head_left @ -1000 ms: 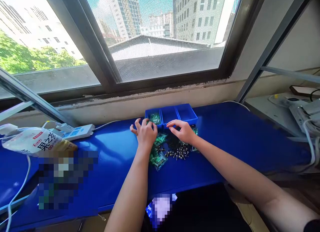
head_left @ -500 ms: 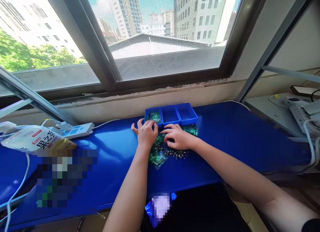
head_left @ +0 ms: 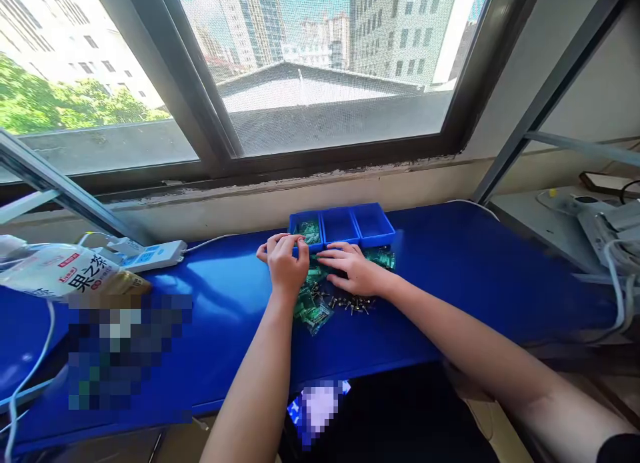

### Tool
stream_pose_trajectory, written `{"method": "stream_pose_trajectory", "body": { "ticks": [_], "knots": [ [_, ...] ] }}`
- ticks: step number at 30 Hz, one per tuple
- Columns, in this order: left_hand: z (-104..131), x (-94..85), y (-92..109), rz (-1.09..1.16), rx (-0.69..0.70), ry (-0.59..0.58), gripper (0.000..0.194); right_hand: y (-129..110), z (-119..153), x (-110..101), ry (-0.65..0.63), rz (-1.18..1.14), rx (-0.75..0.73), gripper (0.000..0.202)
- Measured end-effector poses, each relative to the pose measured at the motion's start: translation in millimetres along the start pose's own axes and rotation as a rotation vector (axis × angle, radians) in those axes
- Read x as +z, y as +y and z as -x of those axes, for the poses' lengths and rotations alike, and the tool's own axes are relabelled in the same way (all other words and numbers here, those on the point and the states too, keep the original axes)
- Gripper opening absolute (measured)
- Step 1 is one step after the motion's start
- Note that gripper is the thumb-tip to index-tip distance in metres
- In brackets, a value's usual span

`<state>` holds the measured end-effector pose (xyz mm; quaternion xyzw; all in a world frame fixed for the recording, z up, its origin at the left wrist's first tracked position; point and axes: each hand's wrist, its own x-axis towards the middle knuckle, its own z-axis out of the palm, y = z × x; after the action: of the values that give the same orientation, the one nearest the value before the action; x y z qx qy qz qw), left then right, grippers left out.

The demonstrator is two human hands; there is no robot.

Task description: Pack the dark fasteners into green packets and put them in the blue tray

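Note:
A blue tray with three compartments stands at the back of the blue table; its left compartment holds small clear-green packets. My left hand is at the tray's front left corner, its fingers curled with thumb near index; what they hold, if anything, is too small to make out. My right hand is just in front of the middle compartment, fingers spread, over green bags. More green bags lie between and below the hands. Small metal parts are scattered in front of my right hand.
At the left lie a labelled bottle and a white power strip with cables. Another green bag is right of my right hand. Metal frame posts rise on both sides, with a window behind.
My left hand has shifted slightly left, away from the packets. The fingers of my right hand have stretched out a little more. The camera view has moved slightly.

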<state>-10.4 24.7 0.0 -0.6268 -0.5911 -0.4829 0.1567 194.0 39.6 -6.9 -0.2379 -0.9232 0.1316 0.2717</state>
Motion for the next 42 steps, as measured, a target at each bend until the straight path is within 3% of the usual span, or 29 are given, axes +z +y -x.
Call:
{"method": "stream_pose_trajectory", "body": {
  "ticks": [3, 6, 10, 12, 17, 23, 33, 37, 42],
  "knots": [
    [-1, -3.0, 2, 0.031, 0.027, 0.014, 0.018, 2, -1, 1, 0.115, -0.025, -0.014, 0.05],
    [-1, -4.7, 4, 0.12, 0.082, -0.057, 0.017, 4, -3, 1, 0.262, -0.13, -0.024, 0.046],
    [0, -2.9, 8, 0.269, 0.154, -0.155, 0.013, 5, -5, -3, 0.502, -0.276, 0.098, 0.035],
    [1, -0.4, 11, 0.335, 0.168, -0.197, 0.016, 7, -5, -6, 0.559, -0.311, 0.159, 0.031],
    [4, 4.9, 16, 0.343, 0.155, -0.279, 0.038, 11, -3, -8, 0.514, -0.365, 0.207, 0.035],
    [3, 5.8, 14, 0.403, 0.1, -0.241, 0.012, 9, -3, -8, 0.495, -0.406, 0.144, 0.037],
    [6, 8.8, 5, 0.553, -0.222, -0.215, 0.019, 18, -6, -6, 0.566, -0.388, 0.318, 0.023],
    [6, 7.2, 8, 0.667, -0.262, -0.257, 0.02, 16, -6, -9, 0.6, -0.344, 0.308, 0.022],
    [4, 1.9, 10, 0.748, -0.248, -0.284, 0.026, 12, -6, -9, 0.572, -0.507, 0.395, 0.024]
  ]
}}
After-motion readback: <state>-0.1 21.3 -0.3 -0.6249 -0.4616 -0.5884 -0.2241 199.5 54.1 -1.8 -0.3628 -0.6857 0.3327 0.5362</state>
